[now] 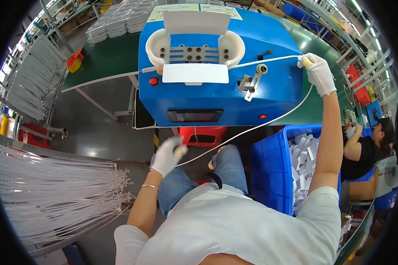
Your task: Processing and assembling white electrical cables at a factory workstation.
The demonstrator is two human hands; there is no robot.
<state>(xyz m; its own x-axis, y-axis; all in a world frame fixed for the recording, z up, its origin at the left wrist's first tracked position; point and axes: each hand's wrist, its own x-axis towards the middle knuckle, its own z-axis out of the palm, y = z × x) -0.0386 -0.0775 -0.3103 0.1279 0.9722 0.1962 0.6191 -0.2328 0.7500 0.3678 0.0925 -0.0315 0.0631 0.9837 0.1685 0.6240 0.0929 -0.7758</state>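
From where I stand, seen in the head view, the person sits facing the blue machine (pixel 234 104), and everything arranges itself around it. The right hand (pixel 319 74), in a white glove, is up at the machine's right edge, its fingers closed around the white cable (pixel 269 59). One stretch of that cable runs leftward from the hand across the machine's top, to the white flap (pixel 195 73) at the front of the two white cups (pixel 157 49); the other droops in a curve before the machine toward the left hand (pixel 166 158). That gloved hand is low, in front of the machine's left half, above the lap, and blurred; the cable reaches it, but I can't tell whether its fingers are gripping.

In front of the machine's right side stands a blue tub (pixel 269 172) of white pieces (pixel 303 163). A red stool (pixel 203 136) is just below the machine's front edge. Off to the machine's left, nearer the person, many pale strands (pixel 57 194) lie along a rack. Beyond its right side, a co-worker (pixel 362 152) sits.
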